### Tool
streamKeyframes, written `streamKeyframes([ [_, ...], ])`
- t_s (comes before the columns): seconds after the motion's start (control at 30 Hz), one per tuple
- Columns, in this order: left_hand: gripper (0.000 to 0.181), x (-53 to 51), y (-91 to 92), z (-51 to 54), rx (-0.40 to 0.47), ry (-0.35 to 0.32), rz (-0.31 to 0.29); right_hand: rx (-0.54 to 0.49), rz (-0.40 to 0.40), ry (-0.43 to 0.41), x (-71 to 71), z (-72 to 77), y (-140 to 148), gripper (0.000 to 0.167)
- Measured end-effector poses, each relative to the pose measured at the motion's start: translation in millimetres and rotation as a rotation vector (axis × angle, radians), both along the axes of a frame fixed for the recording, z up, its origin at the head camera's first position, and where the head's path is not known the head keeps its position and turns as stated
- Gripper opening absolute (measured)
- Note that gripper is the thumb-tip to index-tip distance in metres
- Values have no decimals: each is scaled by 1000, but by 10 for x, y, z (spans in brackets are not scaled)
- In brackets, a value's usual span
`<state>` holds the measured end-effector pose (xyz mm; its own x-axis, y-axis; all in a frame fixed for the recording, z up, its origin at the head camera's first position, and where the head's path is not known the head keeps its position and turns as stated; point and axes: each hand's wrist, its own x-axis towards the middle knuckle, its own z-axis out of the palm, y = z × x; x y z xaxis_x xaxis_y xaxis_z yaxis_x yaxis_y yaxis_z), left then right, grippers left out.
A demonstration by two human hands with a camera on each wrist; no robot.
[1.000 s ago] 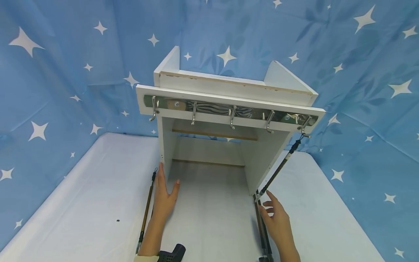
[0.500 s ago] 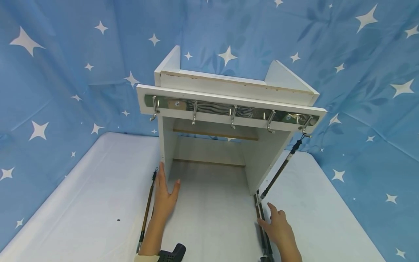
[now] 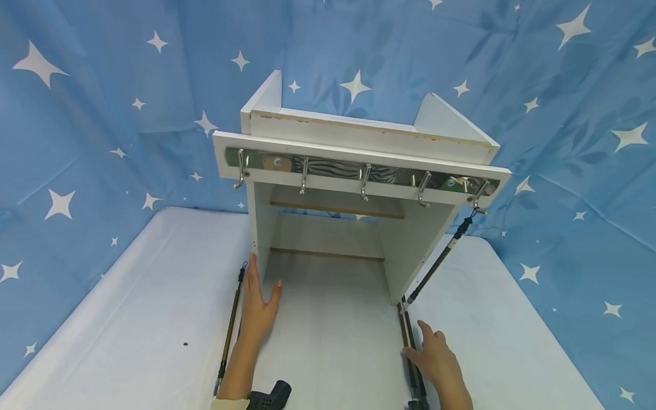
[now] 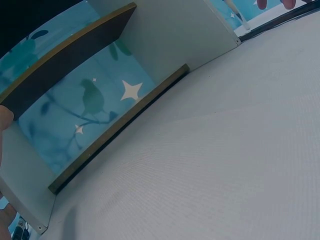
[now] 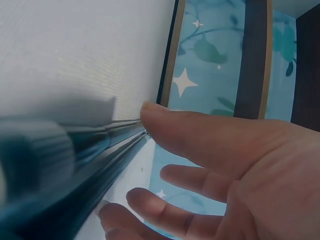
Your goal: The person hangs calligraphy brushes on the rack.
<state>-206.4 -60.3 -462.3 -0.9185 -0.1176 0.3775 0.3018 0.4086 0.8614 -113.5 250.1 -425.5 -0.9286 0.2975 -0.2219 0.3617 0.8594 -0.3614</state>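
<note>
A white rack (image 3: pixel 359 154) with a row of metal hooks across its front stands at the back of the head view. From its rightmost hook (image 3: pixel 480 196) a slim dark rod (image 3: pixel 435 266) hangs at a slant by a cord loop. My left hand (image 3: pixel 258 316) lies along the lower left side panel (image 3: pixel 258 216), fingers straight and thumb apart. Just below the hanging rod's lower end is my right hand (image 3: pixel 438 359), fingers loosely bent and holding nothing. Beside its thumb, more rods (image 3: pixel 410 347) lie on the white surface, partly hidden by the hand.
Another rod (image 3: pixel 232 324) with a cord loop lies left of my left forearm. A black object (image 3: pixel 271 396) shows at that wrist. White cloth (image 3: pixel 154 296) covers the surface, and a blue star-patterned curtain (image 3: pixel 128 68) hangs behind.
My right hand has drawn back toward me, away from the hanging rod's lower end, and its fingers have loosened. The rod's lower end sways slightly. My left hand stays in place.
</note>
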Motion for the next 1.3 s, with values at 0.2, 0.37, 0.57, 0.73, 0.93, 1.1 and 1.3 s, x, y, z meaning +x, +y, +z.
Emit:
streamKeyframes([
  [0.2,81,1,-2,4,1,9,-2,32,13,-27,-18,-33,0,68],
  [0.37,81,-8,2,0,10,20,-4,27,20,-33,-35,-57,1,64],
  [0.57,81,-15,5,-10,12,35,-7,13,25,-54,-51,-80,-7,62],
  [0.73,81,-13,2,-12,10,36,-1,13,31,-73,-53,-89,-13,61],
  [0.93,82,-12,5,-17,4,36,3,7,37,-93,-52,-83,-13,60],
  [1.1,82,-9,7,-17,0,36,4,5,22,-99,-50,-61,-5,61],
  [1.3,82,-14,7,-23,-2,35,-2,1,12,-14,-34,-30,21,62],
])
